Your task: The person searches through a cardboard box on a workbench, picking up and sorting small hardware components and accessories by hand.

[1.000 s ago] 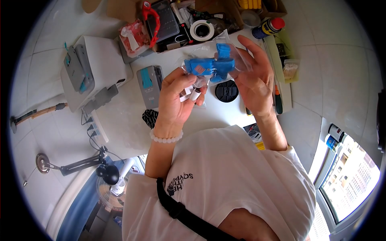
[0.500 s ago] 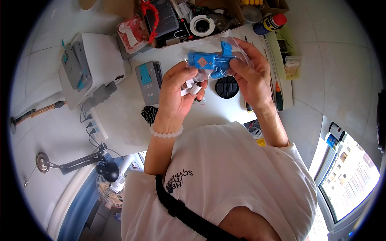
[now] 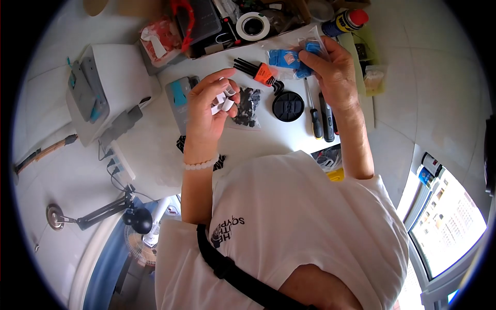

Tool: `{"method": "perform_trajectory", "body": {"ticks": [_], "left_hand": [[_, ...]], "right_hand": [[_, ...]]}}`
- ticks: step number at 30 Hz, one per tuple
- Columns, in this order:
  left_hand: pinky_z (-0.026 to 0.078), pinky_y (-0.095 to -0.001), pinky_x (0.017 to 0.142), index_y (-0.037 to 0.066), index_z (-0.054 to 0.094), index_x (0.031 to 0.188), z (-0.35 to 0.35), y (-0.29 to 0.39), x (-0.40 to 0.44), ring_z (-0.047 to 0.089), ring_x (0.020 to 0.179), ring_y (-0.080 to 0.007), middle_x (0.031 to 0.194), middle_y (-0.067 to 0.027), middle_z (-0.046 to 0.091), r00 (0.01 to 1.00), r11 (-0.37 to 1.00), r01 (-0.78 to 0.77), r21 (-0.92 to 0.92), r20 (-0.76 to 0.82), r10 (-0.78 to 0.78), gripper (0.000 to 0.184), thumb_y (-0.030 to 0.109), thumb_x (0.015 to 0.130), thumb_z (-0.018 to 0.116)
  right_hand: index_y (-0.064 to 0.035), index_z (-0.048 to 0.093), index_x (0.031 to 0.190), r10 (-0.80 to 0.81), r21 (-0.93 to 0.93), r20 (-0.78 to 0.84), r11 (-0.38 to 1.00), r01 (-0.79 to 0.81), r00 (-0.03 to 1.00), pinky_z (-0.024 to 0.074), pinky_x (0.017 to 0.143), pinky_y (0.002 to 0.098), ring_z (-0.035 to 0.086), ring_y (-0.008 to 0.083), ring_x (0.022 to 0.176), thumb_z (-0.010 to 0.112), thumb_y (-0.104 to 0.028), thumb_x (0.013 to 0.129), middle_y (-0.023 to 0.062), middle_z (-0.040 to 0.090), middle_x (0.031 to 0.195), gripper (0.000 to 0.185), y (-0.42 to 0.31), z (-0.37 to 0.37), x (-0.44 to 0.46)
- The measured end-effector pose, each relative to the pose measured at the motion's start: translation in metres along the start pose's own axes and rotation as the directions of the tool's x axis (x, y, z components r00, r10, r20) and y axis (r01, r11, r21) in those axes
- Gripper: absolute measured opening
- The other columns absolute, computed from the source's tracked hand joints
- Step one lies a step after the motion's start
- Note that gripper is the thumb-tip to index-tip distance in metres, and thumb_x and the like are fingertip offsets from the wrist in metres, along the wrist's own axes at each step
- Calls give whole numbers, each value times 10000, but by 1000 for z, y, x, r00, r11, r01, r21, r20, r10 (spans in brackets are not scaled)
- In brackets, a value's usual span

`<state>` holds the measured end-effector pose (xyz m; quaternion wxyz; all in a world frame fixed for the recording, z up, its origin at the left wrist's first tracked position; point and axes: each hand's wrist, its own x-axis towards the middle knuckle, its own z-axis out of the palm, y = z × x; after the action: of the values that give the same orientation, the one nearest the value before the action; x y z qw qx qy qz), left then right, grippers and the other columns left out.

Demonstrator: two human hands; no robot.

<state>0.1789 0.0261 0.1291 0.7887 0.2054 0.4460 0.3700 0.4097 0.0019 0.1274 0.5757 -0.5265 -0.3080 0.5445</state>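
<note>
Blue parts (image 3: 285, 59) sit inside a clear plastic bag (image 3: 324, 44) at the upper centre-right of the frame, above the worktop (image 3: 268, 139). The right hand (image 3: 335, 72) pinches the bag between the thumb and the bent fingers, with the thumb pressed over the blue parts. Left of centre, the left hand (image 3: 206, 101) has its palm turned up and its fingers curled around small white pieces (image 3: 223, 103), which rest between the thumb and the fingertips. Just beside that hand, toward the centre, a bag of small black parts (image 3: 248, 107) lies on the worktop. Between the two hands are a hex key set (image 3: 265, 75) in an orange holder and a round black lid (image 3: 288, 106) just below it. A screwdriver (image 3: 316, 123) and a dark-handled tool (image 3: 327, 121) lie side by side under the right forearm's left edge. A grey case (image 3: 176, 106) with a teal strip is behind the left hand. Along the top of the frame, a cardboard box (image 3: 281, 40) holds a white ring (image 3: 253, 26), and a spray can (image 3: 343, 24) with a red cap is at the upper right.
</note>
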Motion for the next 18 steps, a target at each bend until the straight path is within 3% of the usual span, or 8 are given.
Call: {"method": "perform_trajectory", "body": {"ticks": [2, 4, 9, 12, 13, 16, 18], "left_hand": [[398, -261, 438, 12, 618, 1008, -17, 1, 3, 545, 644, -179, 757, -85, 585, 1000, 999, 11, -46, 15, -10, 233, 121, 815, 546], [368, -249, 456, 14, 587, 1052, -30, 2, 4, 500, 692, -190, 814, -90, 545, 999, 990, 48, -133, -1, -49, 272, 153, 823, 543], [396, -256, 440, 20, 583, 1045, -47, -7, 9, 508, 696, -208, 818, -96, 550, 995, 980, 74, -185, -57, -86, 260, 151, 825, 534], [398, -255, 440, 21, 585, 1038, -47, -13, 13, 510, 696, -208, 820, -99, 551, 992, 976, 99, -194, -61, -113, 251, 145, 828, 527], [401, -254, 442, 24, 585, 1034, -46, -13, 15, 512, 697, -207, 822, -98, 552, 989, 976, 110, -190, -74, -126, 245, 144, 830, 521], [403, -254, 443, 28, 585, 1030, -42, -13, 22, 514, 691, -206, 814, -96, 554, 984, 977, 119, -179, -109, -140, 240, 145, 831, 521], [405, -256, 444, 30, 585, 1026, -41, -13, 28, 517, 683, -204, 805, -92, 557, 987, 974, 114, -195, -93, -134, 236, 146, 830, 526]], "right_hand": [[45, 593, 955, 71, -92, -4, 993, -71, 997, 504, 699, 246, 595, 111, 728, 652, -45, 788, 68, 635, 806, 199, -1, -10, -2], [54, 585, 966, 112, -301, 25, 948, -100, 993, 486, 697, 244, 588, 110, 749, 631, -31, 791, 80, 638, 842, 200, 11, -25, -3], [35, 588, 902, 121, -596, 189, 803, 15, 974, 465, 654, 296, 577, 141, 712, 610, -16, 775, 118, 614, 760, 139, 63, -55, -5], [11, 580, 902, 211, -769, 181, 639, 5, 961, 471, 660, 343, 620, 277, 723, 585, -12, 757, 176, 629, 790, 147, 65, -52, 1], [15, 569, 917, 274, -807, 180, 591, -18, 945, 468, 657, 306, 608, 195, 721, 540, 54, 765, 138, 614, 780, 160, 68, -52, 4], [13, 570, 940, 340, -853, 256, 519, 46, 905, 476, 682, 338, 610, 279, 720, 541, -2, 757, 174, 616, 798, 186, 70, -45, 13], [-17, 577, 1014, 399, -883, 260, 467, 50, 879, 466, 771, 395, 591, 355, 848, 573, -55, 753, 188, 622, 901, 264, 74, -41, 18]]}}
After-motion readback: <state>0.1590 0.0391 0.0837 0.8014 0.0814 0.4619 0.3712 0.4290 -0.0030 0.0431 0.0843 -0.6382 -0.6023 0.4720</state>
